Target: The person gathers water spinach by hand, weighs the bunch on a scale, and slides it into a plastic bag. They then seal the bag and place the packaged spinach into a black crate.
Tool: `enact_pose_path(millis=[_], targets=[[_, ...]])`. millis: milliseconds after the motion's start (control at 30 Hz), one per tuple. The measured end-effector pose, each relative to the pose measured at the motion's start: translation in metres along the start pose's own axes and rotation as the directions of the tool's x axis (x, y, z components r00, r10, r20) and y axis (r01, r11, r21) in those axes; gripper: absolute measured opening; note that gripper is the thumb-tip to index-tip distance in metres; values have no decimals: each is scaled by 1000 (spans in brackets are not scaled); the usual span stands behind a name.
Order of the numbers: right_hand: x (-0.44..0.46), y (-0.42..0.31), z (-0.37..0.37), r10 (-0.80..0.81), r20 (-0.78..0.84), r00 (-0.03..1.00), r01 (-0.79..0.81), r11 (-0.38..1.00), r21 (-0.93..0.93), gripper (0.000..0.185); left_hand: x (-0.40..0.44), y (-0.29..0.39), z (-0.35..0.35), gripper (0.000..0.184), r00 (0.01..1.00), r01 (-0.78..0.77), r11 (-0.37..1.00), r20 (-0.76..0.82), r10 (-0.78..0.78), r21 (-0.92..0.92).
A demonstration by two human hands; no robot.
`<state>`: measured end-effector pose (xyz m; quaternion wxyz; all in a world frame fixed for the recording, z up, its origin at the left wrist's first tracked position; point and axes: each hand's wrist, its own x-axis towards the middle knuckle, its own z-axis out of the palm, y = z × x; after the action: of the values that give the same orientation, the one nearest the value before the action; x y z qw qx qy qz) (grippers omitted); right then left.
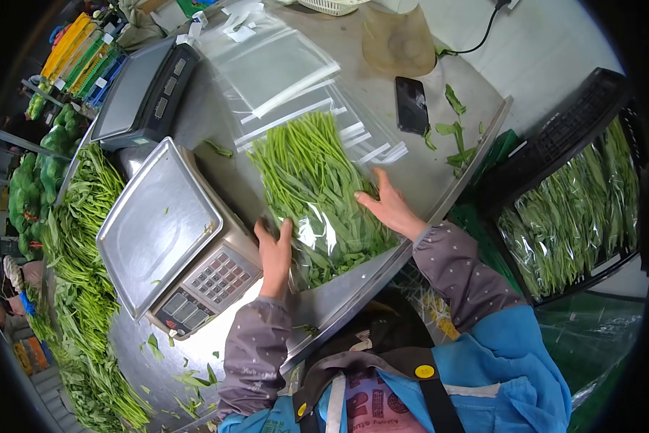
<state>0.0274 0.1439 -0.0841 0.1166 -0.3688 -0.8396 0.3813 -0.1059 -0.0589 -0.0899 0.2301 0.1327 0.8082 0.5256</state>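
Transparent plastic holds our bagged greens [330, 191] right of the keypad scale [162, 216], long axis slanting away from us. Our open hands flank them, apart: left hand [274, 258] nearer the scale, right hand [393, 208] on the farther side.

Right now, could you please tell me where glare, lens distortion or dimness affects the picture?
Head view: white glare streaks on the clear bag of leafy greens; a blown-out patch on the metal table, beside the digital scale. Head view: wide-angle bowing toward the sides, black rounded corners. Head view: the background at far left, around the green mesh sacks, looks dimmer and less distinct.
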Motion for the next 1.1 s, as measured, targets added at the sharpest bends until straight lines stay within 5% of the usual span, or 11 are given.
enact_pose_path(millis=[100,167,267,367,400,467,533,600,767,867,1100], targets=[[0,-30,-24,-30,46,999,28,999,42,58,0,28,-12,49,966,243,922,157,-203,-300],[-9,-71,-71,153,363,919,-314,842,438,54,-13,58,-36,37,896,413,740,383,-225,-531],[-22,-103,-119,-137,347,928,-136,741,657,48,-43,124,-79,36,853,515,691,384,-353,-508],[-17,-97,-139,-340,293,893,-82,519,851,45,-60,139,-111,36,764,643,15,641,-72,-765],[-13,-88,-144,-414,310,856,-125,415,901,45,-51,124,-111,34,771,555,225,596,222,-801],[-5,-82,-131,-623,301,722,-388,-4,922,55,-45,98,-99,31,900,377,473,435,13,-796],[-11,-72,-98,105,266,958,-261,705,660,64,-44,45,-73,30,971,133,834,240,0,-536],[-20,-42,-56,173,252,952,-267,871,412,65,-64,-7,-54,39,984,26,977,179,12,-212],[-44,-35,11,176,391,903,-321,883,342,69,-79,-23,-28,58,986,115,964,146,-82,-238],[-48,-51,10,85,581,809,-479,668,570,46,-66,10,-30,63,849,514,759,362,-384,-400],[-95,-58,-45,-101,409,907,-268,612,744,43,-88,42,-34,49,823,439,723,561,-87,-533]])
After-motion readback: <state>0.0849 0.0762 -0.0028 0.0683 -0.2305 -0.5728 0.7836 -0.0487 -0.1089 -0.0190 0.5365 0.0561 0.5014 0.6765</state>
